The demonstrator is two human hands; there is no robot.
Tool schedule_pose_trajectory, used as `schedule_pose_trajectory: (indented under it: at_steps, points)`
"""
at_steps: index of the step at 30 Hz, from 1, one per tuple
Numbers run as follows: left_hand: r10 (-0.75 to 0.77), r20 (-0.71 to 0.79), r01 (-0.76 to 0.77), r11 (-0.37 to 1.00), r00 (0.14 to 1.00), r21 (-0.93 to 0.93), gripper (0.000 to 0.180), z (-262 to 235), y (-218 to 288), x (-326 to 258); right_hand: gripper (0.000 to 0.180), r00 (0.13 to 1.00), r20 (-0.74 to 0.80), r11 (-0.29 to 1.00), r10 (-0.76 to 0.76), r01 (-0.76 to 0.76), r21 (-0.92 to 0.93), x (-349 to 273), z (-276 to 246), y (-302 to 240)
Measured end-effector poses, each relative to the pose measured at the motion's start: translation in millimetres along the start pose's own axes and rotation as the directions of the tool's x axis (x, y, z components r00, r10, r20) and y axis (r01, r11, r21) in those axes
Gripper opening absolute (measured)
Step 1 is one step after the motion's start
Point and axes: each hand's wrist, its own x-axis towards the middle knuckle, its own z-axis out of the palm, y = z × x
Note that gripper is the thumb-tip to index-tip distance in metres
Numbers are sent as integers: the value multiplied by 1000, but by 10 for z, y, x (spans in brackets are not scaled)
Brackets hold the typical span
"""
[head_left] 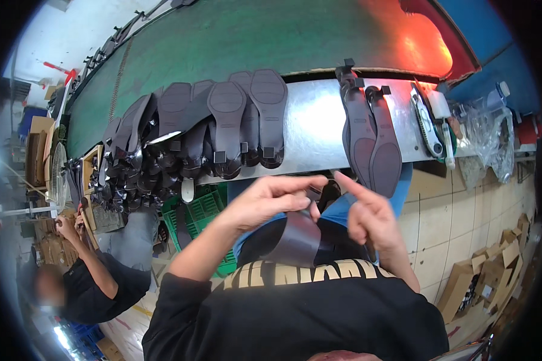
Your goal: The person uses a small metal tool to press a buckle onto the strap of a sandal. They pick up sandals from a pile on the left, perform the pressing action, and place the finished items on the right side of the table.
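In front of my lap, my left hand (283, 198) is closed on a dark brown sandal (300, 237), whose smooth sole hangs below the fingers toward my shirt. Part of the sandal is hidden behind my hands, and a dark strap-like part shows between them. Close on the right, my right hand (370, 219) has its index finger stretched toward the left fingertips. Its other fingers are curled, with nothing visible in them. Beyond my hands, two dark sandals (384, 144) lie sole up on the metal ledge (313, 120), toes hanging over its near edge.
A large heap of dark sandals (226, 111) covers the ledge's left part, beside a green conveyor belt (223, 42). A utility knife (426, 123) and clear plastic bags (488, 129) lie right. A green crate (208, 210) stands below. Another person (96, 277) works at left. Cardboard boxes (488, 277) stand right.
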Motion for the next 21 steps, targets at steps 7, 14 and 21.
schedule_pose_trajectory:
  at_steps: [7,14,21]
  points:
    - [946,-277,-404,322,169,856,41,-80,947,-684,33,716,-359,634,-598,150,-758,344,-703,-435]
    - [954,-90,120,58,286,991,46,-460,511,-367,67,704,-385,155,-597,-370,-916,791,-921,-246]
    - [912,-135,161,77,387,984,43,-590,443,-229,48,739,-407,363,-537,-233,-902,825,-1150,-414]
